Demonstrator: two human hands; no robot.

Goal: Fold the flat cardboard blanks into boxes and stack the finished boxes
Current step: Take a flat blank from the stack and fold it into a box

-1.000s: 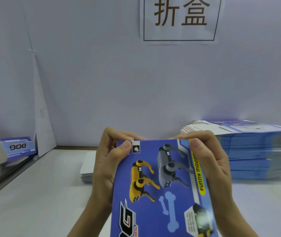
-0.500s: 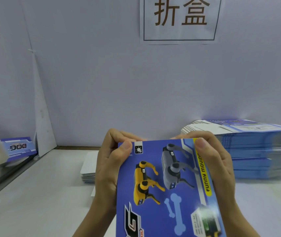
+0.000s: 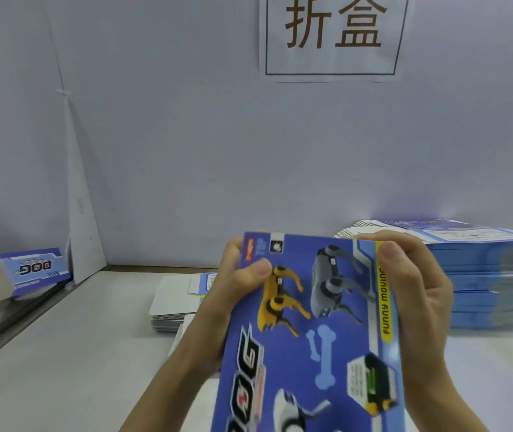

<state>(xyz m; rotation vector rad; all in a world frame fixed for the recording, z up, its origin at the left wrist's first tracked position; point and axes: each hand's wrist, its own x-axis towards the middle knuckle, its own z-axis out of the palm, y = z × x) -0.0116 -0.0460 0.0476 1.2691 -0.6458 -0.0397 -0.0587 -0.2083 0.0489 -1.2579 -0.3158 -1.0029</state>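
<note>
I am holding the blue box [image 3: 311, 338] at lower centre of the frame, left hand [image 3: 224, 310] and right hand [image 3: 420, 307] curled round its side edges, thumbs on the front. Squeezing evenly should square it, though its far flaps are hidden.

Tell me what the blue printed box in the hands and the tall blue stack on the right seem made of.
The blue printed box: thin cardboard, probably coated; sharp colour print, crisp straight edges. The tall blue stack: apparently the same printed card, many thin sheets with pale edges.
</note>
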